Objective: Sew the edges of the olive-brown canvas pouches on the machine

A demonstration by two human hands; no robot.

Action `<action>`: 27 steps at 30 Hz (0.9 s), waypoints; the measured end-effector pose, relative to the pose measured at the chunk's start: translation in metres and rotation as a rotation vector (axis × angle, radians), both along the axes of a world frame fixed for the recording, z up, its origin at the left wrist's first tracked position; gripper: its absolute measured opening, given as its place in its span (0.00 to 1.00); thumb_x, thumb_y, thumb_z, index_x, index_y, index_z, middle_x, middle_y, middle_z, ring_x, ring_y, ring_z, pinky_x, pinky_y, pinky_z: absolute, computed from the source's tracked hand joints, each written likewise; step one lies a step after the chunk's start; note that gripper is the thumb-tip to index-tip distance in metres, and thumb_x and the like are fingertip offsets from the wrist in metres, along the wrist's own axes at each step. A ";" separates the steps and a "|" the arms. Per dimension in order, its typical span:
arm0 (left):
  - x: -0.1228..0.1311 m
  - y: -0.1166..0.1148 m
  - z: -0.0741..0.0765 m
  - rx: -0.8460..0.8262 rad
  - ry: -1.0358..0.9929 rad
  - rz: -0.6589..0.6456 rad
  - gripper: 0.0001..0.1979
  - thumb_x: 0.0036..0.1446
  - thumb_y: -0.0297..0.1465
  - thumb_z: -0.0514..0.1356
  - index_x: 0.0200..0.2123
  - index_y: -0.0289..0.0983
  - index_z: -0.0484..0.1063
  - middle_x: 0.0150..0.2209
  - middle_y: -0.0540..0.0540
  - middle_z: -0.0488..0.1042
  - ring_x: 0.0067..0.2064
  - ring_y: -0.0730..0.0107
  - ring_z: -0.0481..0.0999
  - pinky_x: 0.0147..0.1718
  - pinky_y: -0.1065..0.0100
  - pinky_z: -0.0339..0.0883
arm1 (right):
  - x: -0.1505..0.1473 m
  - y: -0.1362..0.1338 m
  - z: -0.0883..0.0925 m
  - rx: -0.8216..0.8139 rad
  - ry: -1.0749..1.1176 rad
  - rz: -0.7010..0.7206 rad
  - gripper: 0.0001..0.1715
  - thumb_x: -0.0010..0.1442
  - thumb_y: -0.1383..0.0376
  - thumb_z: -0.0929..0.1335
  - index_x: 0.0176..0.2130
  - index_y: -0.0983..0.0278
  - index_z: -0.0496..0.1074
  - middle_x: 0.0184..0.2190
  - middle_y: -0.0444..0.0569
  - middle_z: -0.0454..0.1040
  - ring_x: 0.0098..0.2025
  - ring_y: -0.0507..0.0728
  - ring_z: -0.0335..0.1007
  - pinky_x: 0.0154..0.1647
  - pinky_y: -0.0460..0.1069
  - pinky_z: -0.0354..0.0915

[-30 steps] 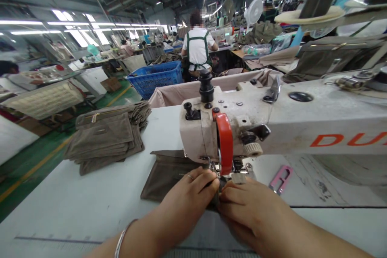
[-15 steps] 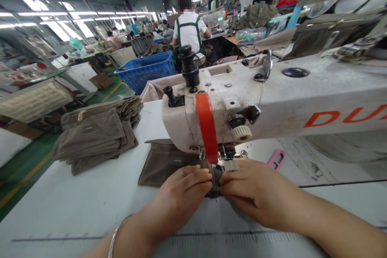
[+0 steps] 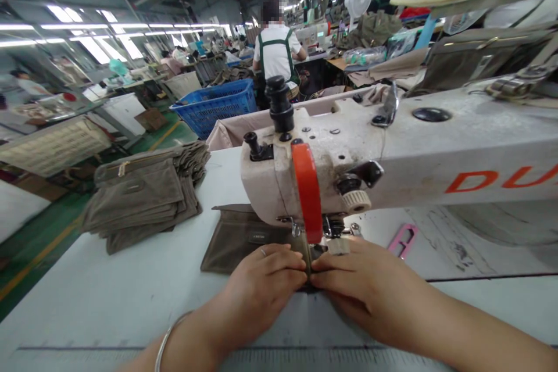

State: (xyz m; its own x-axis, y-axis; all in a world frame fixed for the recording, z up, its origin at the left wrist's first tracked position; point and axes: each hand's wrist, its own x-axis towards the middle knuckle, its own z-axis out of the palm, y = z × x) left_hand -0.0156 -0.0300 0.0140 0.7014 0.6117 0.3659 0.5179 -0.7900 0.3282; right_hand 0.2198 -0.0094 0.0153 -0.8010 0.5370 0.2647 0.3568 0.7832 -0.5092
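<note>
Because the orange guard (image 3: 307, 197) and the fingers cover the stitching spot, the needle of the one near sewing machine (image 3: 418, 139) cannot be made out. Beneath its head, at the left, lies one brown fabric piece (image 3: 233, 241), its right part hidden by the machine and two hands; its small label is too blurred to read. The left hand (image 3: 264, 282), with one ring and one bracelet at the wrist, presses down on the piece, fingers close together. The right hand (image 3: 366, 279) is bunched narrow at its right edge, fingertips touching it; whether they pinch it, I cannot tell. One pink tool (image 3: 403, 241) lies right of that hand, its lower end hidden. Farther left sits one stack of brown pieces (image 3: 135, 192), layers too overlapped to count. The machine's red lettering is cut off at right.
</note>
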 end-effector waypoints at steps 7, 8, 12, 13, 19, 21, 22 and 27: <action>0.000 0.018 0.003 -0.009 -0.013 0.010 0.09 0.67 0.27 0.54 0.41 0.39 0.75 0.44 0.49 0.79 0.48 0.72 0.76 0.54 0.68 0.67 | -0.004 -0.001 -0.006 0.068 0.005 -0.092 0.17 0.61 0.71 0.63 0.47 0.61 0.73 0.43 0.50 0.75 0.45 0.59 0.69 0.49 0.56 0.66; 0.000 0.021 0.003 -0.014 -0.010 0.019 0.09 0.66 0.27 0.54 0.41 0.39 0.75 0.44 0.49 0.79 0.48 0.72 0.76 0.53 0.68 0.68 | -0.005 -0.001 -0.007 0.081 0.002 -0.112 0.18 0.61 0.71 0.62 0.48 0.62 0.73 0.43 0.50 0.75 0.45 0.59 0.69 0.48 0.57 0.66; -0.002 0.031 0.003 -0.038 0.007 0.050 0.08 0.65 0.27 0.57 0.39 0.40 0.76 0.42 0.50 0.78 0.48 0.70 0.76 0.53 0.68 0.67 | -0.007 0.000 -0.007 0.095 -0.031 -0.187 0.19 0.61 0.71 0.62 0.49 0.62 0.73 0.43 0.52 0.75 0.45 0.61 0.69 0.47 0.58 0.68; -0.002 0.033 0.002 -0.045 0.007 0.053 0.08 0.64 0.27 0.57 0.39 0.40 0.77 0.42 0.50 0.79 0.48 0.70 0.76 0.53 0.67 0.67 | -0.008 0.000 -0.007 0.095 -0.042 -0.200 0.19 0.61 0.71 0.61 0.49 0.62 0.73 0.43 0.52 0.75 0.45 0.62 0.69 0.46 0.58 0.68; -0.005 0.048 -0.004 -0.105 -0.021 0.151 0.08 0.62 0.26 0.59 0.38 0.41 0.78 0.41 0.50 0.80 0.45 0.66 0.78 0.48 0.63 0.71 | -0.013 0.002 -0.006 0.105 -0.094 -0.248 0.19 0.61 0.70 0.60 0.47 0.64 0.74 0.44 0.56 0.75 0.43 0.64 0.70 0.43 0.60 0.69; -0.005 0.053 -0.007 -0.092 -0.019 0.164 0.08 0.61 0.25 0.59 0.37 0.41 0.79 0.39 0.50 0.80 0.43 0.65 0.79 0.44 0.63 0.73 | -0.013 0.002 -0.006 0.103 -0.113 -0.260 0.19 0.61 0.70 0.60 0.47 0.64 0.74 0.43 0.56 0.75 0.42 0.64 0.70 0.42 0.60 0.69; -0.006 0.055 -0.008 -0.076 -0.018 0.176 0.07 0.61 0.26 0.60 0.37 0.41 0.79 0.38 0.49 0.80 0.42 0.64 0.79 0.43 0.63 0.74 | -0.013 0.002 -0.006 0.101 -0.120 -0.263 0.19 0.62 0.69 0.60 0.47 0.63 0.74 0.43 0.55 0.75 0.42 0.65 0.70 0.41 0.60 0.68; -0.007 0.061 -0.016 -0.024 -0.001 0.239 0.07 0.61 0.28 0.60 0.37 0.39 0.79 0.38 0.46 0.80 0.42 0.61 0.79 0.43 0.60 0.74 | -0.013 0.002 -0.006 0.100 -0.146 -0.266 0.18 0.62 0.69 0.61 0.47 0.62 0.74 0.41 0.53 0.75 0.41 0.64 0.70 0.40 0.59 0.67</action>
State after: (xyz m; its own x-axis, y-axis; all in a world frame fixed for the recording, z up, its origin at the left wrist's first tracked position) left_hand -0.0229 0.0310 -0.0023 0.5355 0.7688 0.3495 0.6888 -0.6370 0.3461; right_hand 0.2072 -0.0069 0.0096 -0.6691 0.7101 0.2193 0.6197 0.6960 -0.3627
